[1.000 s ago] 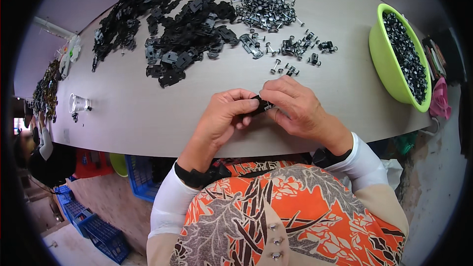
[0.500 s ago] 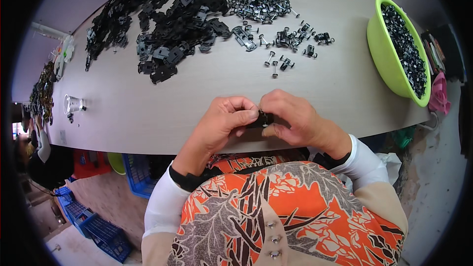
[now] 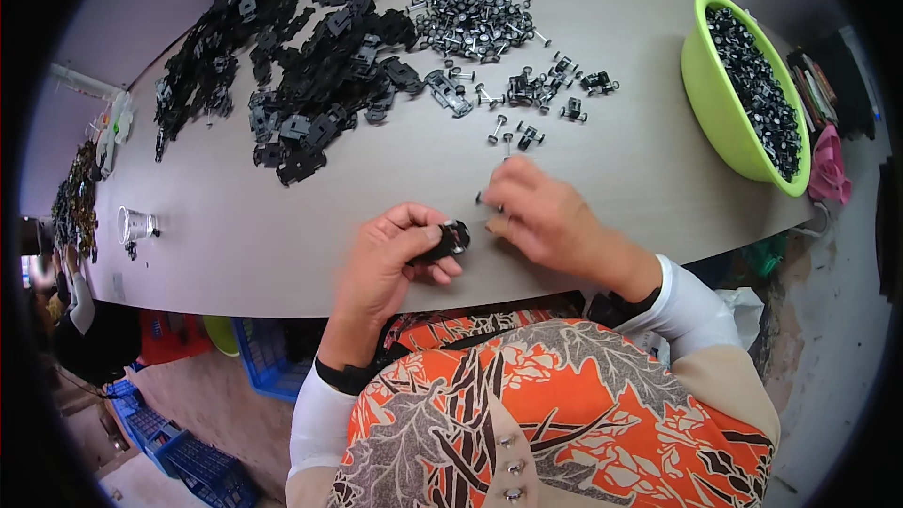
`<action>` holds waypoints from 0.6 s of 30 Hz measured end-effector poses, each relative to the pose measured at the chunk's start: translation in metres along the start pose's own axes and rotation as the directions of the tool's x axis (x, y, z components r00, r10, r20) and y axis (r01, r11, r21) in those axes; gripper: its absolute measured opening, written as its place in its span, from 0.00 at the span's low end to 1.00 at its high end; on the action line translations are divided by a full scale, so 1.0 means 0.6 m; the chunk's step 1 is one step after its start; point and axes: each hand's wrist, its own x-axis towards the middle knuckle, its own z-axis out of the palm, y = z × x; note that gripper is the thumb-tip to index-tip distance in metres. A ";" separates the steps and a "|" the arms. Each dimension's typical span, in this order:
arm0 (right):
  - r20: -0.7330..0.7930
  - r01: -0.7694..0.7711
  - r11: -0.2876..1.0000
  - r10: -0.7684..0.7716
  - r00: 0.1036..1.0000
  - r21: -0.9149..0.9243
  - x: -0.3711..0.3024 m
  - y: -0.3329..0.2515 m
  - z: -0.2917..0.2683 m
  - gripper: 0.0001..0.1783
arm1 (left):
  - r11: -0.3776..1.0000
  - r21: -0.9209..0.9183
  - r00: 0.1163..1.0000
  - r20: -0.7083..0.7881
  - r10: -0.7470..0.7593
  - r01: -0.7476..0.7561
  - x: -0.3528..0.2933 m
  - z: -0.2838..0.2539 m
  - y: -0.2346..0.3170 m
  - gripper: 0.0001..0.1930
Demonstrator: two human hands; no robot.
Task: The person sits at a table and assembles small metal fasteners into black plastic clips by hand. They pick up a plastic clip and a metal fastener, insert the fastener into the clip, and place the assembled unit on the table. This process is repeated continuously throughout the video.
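My left hand [image 3: 395,246] is closed, thumb on top, around a small black toy car chassis [image 3: 451,240] just above the table's near edge. To its right, my right hand [image 3: 547,218] is slightly blurred, with thumb and fingers pinched on a small wheel axle; one dark wheel [image 3: 481,198] pokes out on the left and the rest is mostly hidden. Just beyond that hand lie a few loose wheel axles [image 3: 498,130] and several small black wheeled pieces [image 3: 531,87]. A grey chassis [image 3: 448,93] lies beside them.
A large heap of black chassis [image 3: 320,75] covers the far left, beside a pile of wheel axles [image 3: 475,19]. On the right stands a green basin [image 3: 701,75] full of small wheeled parts. A clear cup [image 3: 136,224] sits left. Blue crates [image 3: 202,456] and another person [image 3: 89,320] are further left.
My hands have come apart: the left drew back left with the chassis, the right moved slightly right with a wheel axle. The whole view has shifted a little.
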 end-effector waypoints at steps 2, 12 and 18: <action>-0.173 -0.055 0.993 0.072 0.982 0.102 0.018 0.004 -0.029 0.13 | 0.999 0.031 0.999 0.038 -0.031 0.030 0.003 0.010 -0.002 0.07; -0.124 -0.035 0.954 -0.002 0.992 -0.298 0.035 0.068 -0.056 0.14 | 0.994 0.040 0.992 0.077 -0.103 0.100 0.029 0.037 0.001 0.15; -0.052 -0.014 0.935 -0.005 0.999 -0.354 -0.005 0.079 -0.107 0.14 | 0.994 0.020 0.989 0.107 -0.107 0.105 0.028 0.022 -0.002 0.16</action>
